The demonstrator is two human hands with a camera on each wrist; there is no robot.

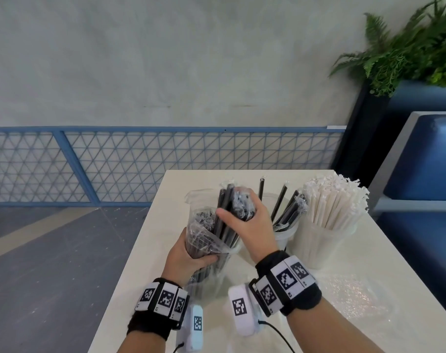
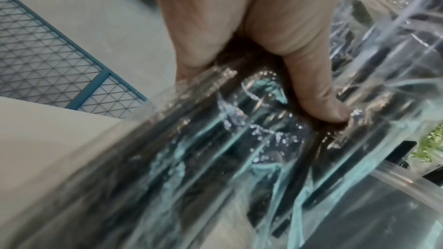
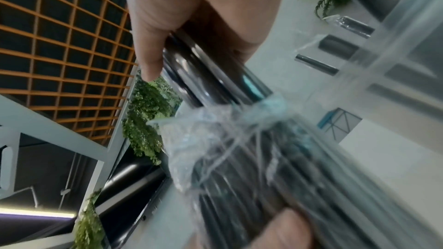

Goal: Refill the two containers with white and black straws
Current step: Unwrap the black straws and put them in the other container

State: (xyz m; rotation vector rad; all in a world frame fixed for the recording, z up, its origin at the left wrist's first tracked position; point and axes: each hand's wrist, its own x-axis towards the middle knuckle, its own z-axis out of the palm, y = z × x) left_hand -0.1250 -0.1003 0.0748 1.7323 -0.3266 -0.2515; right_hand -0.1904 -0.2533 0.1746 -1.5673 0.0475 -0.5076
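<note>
Near the counter's (image 1: 344, 314) left edge, a clear bag of black straws (image 1: 204, 240) stands tilted, the left hand (image 1: 185, 256) wrapped round its lower part. Right hand (image 1: 247, 222) clasps a bunch of black straws (image 1: 228, 200) at the bag's mouth. Toward the far right corner stand two clear containers: one (image 1: 284, 238) with a few black straws, one (image 1: 316, 245) packed with white straws (image 1: 334, 202).

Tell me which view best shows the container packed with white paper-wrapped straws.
Head view: the clear plastic container of white paper-wrapped straws stands whole at the table's right. Neither wrist view shows it; both are filled with hands and black straws.
</note>
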